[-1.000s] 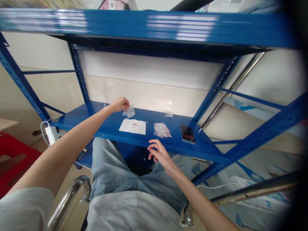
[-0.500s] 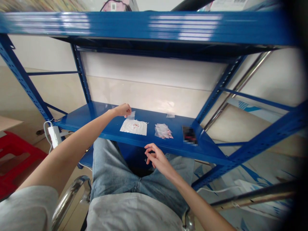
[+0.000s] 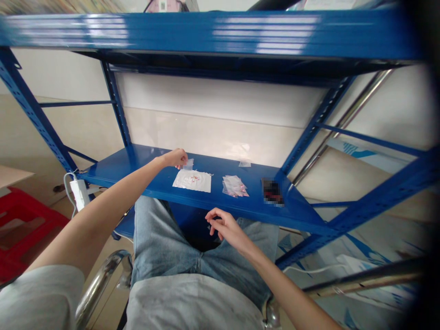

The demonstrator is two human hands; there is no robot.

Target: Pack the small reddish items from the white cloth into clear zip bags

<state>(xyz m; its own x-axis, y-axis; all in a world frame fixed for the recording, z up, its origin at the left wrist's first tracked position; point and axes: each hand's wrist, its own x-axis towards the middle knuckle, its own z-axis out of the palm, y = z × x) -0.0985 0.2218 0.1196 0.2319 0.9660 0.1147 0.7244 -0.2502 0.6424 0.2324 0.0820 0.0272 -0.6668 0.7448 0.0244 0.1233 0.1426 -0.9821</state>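
My left hand (image 3: pixel 176 158) reaches onto the blue shelf (image 3: pixel 144 176) and pinches a small clear plastic bag (image 3: pixel 189 163) just behind a white cloth (image 3: pixel 192 180) that carries a few tiny red pieces. My right hand (image 3: pixel 225 225) hovers below the shelf's front edge, over my lap, fingers curled loosely with nothing visible in them. A pile of small clear bags (image 3: pixel 234 185) lies right of the cloth. One more small bag (image 3: pixel 244 163) lies near the back wall.
A dark blurred object (image 3: pixel 272 192) rests at the shelf's right end. A white power adapter (image 3: pixel 78 192) hangs off the shelf's left corner. A red stool (image 3: pixel 24 229) stands at lower left. Blue uprights and an upper shelf (image 3: pixel 213 34) frame the space; chrome chair tubes sit near my legs.
My left hand lowered the small bag from a raised position down beside the cloth's back edge. My right hand drifted slightly down and left, curling its fingers more.
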